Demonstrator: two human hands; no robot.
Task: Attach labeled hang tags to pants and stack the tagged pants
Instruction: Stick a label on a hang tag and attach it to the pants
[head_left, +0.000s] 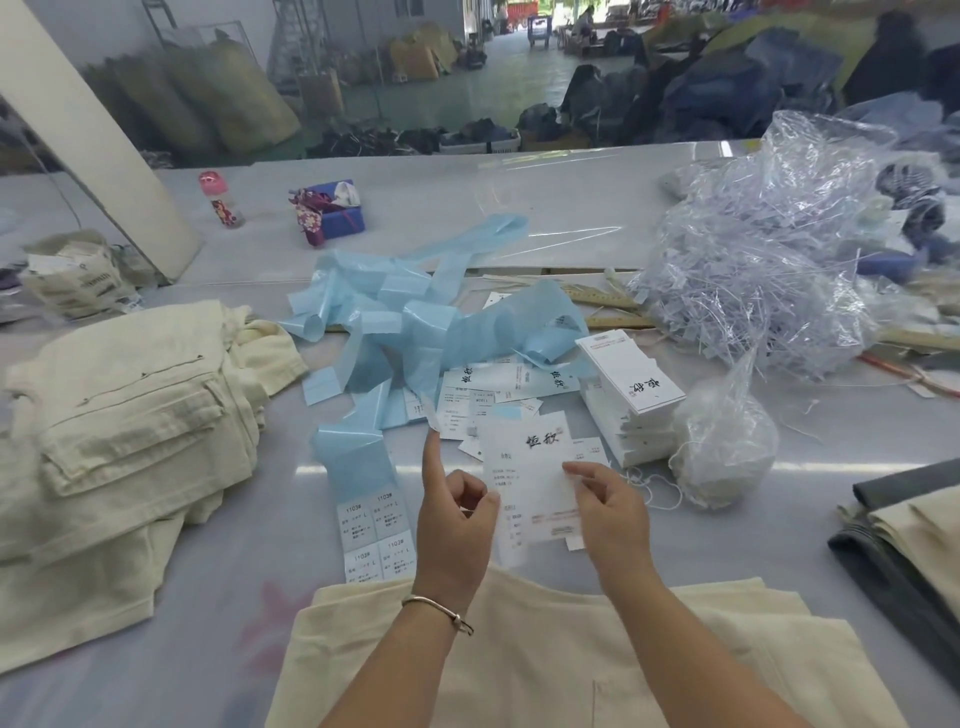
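I hold a white hang tag with black characters above the table, between both hands. My left hand pinches its left edge with thumb and curled fingers, and a small sticker clings to the raised index fingertip. My right hand pinches the tag's right edge. Cream pants lie flat below my arms at the near edge. A blue sticker sheet printed 1103# lies left of my left hand. A stack of white hang tags stands right of the held tag.
A pile of cream pants lies at the left. Curled blue backing strips litter the middle. A heap of clear plastic fasteners fills the right, a bag of string below it. Grey and cream folded garments lie at the far right.
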